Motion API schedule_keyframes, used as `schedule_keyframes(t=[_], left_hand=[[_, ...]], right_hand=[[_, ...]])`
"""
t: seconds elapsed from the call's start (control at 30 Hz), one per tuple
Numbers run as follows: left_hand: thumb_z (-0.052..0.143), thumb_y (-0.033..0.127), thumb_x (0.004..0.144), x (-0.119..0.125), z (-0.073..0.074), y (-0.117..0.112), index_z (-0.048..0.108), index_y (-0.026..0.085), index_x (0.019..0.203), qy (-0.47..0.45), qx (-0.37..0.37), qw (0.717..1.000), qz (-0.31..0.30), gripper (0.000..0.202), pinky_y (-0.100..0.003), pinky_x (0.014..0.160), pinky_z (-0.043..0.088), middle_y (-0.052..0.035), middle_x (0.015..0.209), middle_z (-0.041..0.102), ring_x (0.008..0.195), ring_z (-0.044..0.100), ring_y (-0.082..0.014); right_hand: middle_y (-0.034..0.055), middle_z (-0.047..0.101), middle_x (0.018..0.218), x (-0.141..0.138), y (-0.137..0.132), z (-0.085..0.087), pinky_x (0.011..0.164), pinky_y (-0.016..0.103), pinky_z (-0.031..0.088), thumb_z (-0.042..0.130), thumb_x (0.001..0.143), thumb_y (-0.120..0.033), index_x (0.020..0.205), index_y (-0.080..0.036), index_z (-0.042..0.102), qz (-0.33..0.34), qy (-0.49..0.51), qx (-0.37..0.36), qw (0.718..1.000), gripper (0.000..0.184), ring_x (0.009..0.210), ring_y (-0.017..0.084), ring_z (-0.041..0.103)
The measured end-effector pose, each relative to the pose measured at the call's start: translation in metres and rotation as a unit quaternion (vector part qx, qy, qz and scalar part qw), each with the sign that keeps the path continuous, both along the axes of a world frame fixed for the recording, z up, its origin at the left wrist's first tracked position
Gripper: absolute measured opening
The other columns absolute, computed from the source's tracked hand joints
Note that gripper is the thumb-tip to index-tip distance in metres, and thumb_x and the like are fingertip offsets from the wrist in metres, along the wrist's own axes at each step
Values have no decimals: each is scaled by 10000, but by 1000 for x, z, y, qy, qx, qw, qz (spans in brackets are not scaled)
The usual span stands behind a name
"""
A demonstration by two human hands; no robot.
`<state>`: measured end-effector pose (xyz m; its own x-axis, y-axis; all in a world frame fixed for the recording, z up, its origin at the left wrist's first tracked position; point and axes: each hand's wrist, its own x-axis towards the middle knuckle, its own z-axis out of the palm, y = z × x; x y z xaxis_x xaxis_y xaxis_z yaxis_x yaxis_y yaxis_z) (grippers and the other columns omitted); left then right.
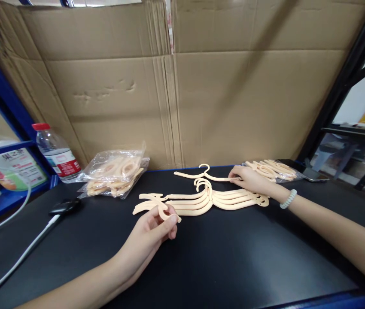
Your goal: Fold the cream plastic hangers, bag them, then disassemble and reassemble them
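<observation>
From my remote station I log the left hand (155, 229) gripping a curved piece (162, 213), the right hand (251, 178) grasping the single hanger (218, 178) by its right end near the table's (227, 266) far edge. Stacked hangers (230, 206) lie between; all cream, smooth, slender.

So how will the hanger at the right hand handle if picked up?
Probably light for its size: the hanger is just thin bars and a hook. Likely fairly stiff, as the bars hold a clean curve. It may tilt if lifted by the end at the right hand, since most of it extends to one side.
</observation>
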<state>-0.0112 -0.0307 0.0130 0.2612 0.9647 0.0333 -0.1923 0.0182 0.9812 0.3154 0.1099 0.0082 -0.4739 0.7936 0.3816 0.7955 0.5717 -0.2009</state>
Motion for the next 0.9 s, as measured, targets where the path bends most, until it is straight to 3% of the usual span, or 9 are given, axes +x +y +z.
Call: schedule_keyframes(t=[0.23,0.37,0.5,0.63,0.8,0.9], left_hand=[[798,299,745,-11,7,10,625,168,777,-20,17,998,48,219,-209,651,383,25,729,507,660,432,-93],[843,304,688,-15,8,17,647,163,791,-51,18,996,65,262,-208,680,411,24,667,523,667,457,-101],[838,289,702,-18,7,21,648,155,783,-76,17,995,66,246,-205,668,433,11,664,560,660,480,-100],[810,272,743,-20,4,23,645,160,799,-103,-4,994,45,207,-214,698,472,2,745,582,695,511,-98],[756,236,802,-18,6,21,626,167,791,-113,-51,992,20,148,-283,798,526,-25,1008,604,826,570,-122],[740,221,815,-17,9,18,620,162,803,-114,-62,991,-18,134,-298,799,542,-35,1013,601,845,595,-139]], right_hand=[[42,673,778,12,-19,18,626,305,444,515,870,-268,857,-193,574,-34,35,27,998,96,670,184,616],[18,676,752,18,-28,22,640,299,483,550,863,-321,839,-221,496,-11,140,-30,990,116,702,186,661],[26,660,801,17,-34,28,678,310,521,570,859,-377,979,-211,522,43,212,-99,971,210,734,186,680],[36,653,776,15,-46,38,639,301,501,561,879,-428,945,-192,612,69,154,-127,977,250,704,175,641],[37,638,735,14,-59,48,565,293,437,576,868,-427,858,-190,667,88,86,-92,988,253,633,163,572],[46,652,751,12,-62,51,583,301,442,586,863,-426,854,-192,679,98,84,-88,988,252,659,174,584]])
